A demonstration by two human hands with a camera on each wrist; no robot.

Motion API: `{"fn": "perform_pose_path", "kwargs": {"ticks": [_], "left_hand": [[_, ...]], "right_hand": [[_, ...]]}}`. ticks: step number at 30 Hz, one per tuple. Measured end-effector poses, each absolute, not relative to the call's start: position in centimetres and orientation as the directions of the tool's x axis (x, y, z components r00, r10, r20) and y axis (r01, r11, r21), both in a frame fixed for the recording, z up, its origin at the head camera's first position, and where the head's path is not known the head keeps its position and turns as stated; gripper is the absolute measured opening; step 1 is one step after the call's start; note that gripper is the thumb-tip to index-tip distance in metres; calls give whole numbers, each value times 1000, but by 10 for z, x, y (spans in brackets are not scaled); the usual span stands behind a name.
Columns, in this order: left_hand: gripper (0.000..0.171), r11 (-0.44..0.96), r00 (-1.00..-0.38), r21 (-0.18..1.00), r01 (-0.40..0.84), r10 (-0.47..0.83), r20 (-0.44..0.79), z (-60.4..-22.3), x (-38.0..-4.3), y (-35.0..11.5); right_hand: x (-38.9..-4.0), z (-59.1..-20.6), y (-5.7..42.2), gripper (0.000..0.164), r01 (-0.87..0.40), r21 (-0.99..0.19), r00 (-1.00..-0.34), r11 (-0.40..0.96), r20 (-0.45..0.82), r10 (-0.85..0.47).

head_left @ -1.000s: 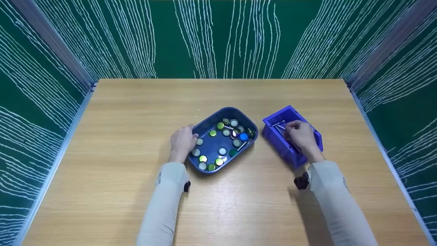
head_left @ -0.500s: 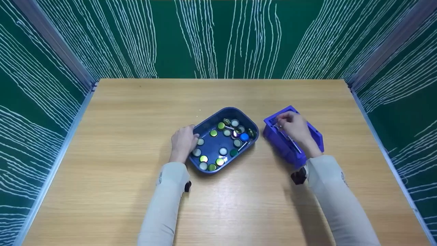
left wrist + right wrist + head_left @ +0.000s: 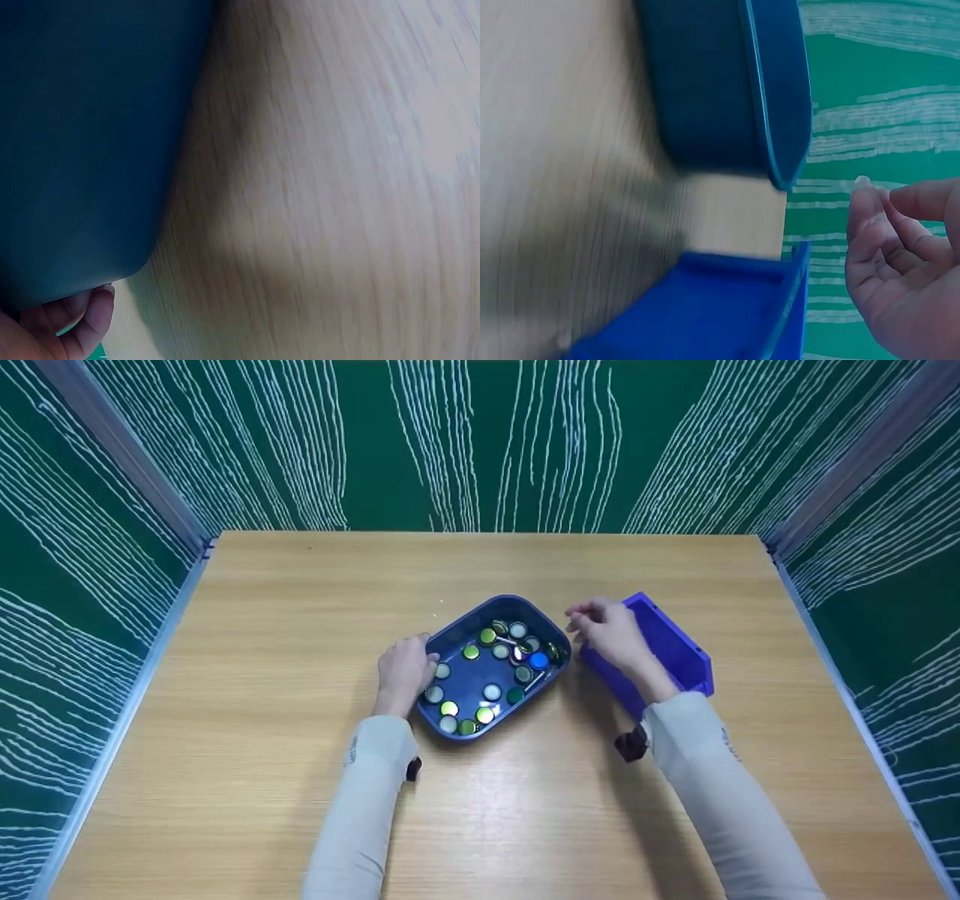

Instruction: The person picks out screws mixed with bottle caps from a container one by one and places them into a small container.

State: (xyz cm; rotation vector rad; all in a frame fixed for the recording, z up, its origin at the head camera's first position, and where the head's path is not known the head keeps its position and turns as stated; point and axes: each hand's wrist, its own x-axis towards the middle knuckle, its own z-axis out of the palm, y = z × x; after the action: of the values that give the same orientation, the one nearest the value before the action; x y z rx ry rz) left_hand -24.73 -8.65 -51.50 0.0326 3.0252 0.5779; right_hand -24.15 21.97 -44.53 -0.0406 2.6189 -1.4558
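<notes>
In the head view, my left hand (image 3: pixel 403 675) grips the left side of a dark blue tray (image 3: pixel 559 619), with fingertips on its edge in the left wrist view. Inside the tray lie several green, gold and silver bottle caps (image 3: pixel 471 652), a blue cap (image 3: pixel 538 661) and metal screws (image 3: pixel 534 682). My right hand (image 3: pixel 615 637) hovers between the tray and a purple-blue bin (image 3: pixel 679 649), fingertips close to the tray's right rim. In the right wrist view its fingers (image 3: pixel 866 240) are loosely bent, thumb near the fingertips, and nothing shows between them. My forearm hides part of the bin.
Both containers stand on a wooden table (image 3: pixel 495 825), with the bin right of the tray. A green wall with white wavy lines (image 3: pixel 480 442) rises behind the far table edge, and similar walls flank both sides.
My right hand has moved left and away from inside the bin, where screws showed earlier, to beside the tray's right rim. The left hand and the tray hold their place.
</notes>
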Motion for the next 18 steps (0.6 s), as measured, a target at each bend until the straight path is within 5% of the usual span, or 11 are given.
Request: {"fn": "perform_pose_path", "kwargs": {"ticks": [8,18], "left_hand": [[30,927,-998,374,5,29,-59,-515,-248,-87],[30,931,-999,365,6,19,-30,-516,-247,-87]], "right_hand": [[-237,-461,189,29,-83,-814,-957,575,-97,-275],[-237,-488,155,43,-245,-538,-937,806,-81,-339]]}}
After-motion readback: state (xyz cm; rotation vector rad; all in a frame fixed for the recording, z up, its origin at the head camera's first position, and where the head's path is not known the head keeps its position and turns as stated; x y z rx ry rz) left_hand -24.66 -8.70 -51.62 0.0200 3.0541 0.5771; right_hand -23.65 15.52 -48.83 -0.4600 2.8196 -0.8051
